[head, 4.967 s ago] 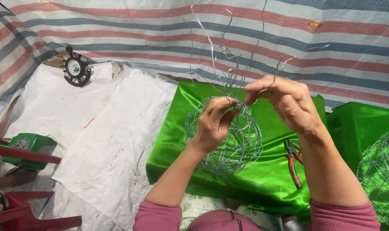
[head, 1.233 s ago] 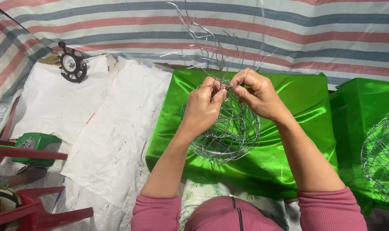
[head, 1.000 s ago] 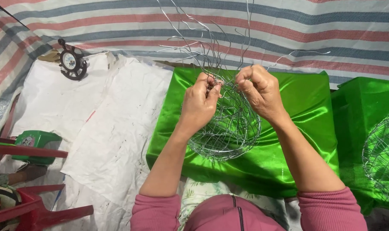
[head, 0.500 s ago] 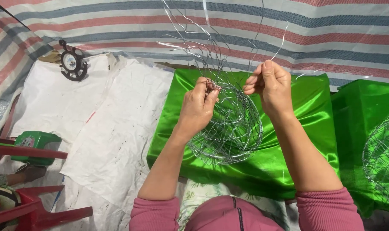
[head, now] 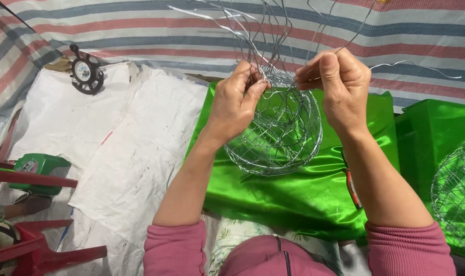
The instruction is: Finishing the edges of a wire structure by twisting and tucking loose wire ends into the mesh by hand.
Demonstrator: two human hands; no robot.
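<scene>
A round basket of woven silver wire (head: 278,133) is held up over a shiny green cloth (head: 294,189). My left hand (head: 235,102) pinches the basket's upper rim between thumb and fingers. My right hand (head: 337,84) grips one of the loose wire ends (head: 355,30) that stick up from the rim. Several other loose wires fan upward above both hands. Both sleeves are pink.
Red-handled pliers (head: 352,186) lie on the green cloth under my right forearm. A second wire basket (head: 455,189) sits at the right edge on another green cloth. White sheets (head: 115,138) cover the striped tarp; a small black round gadget (head: 85,74), a green box (head: 41,168) and red chair legs (head: 38,250) are at left.
My right hand came away from the left one and rose to the right, drawing a wire end up. The left hand stayed on the basket rim.
</scene>
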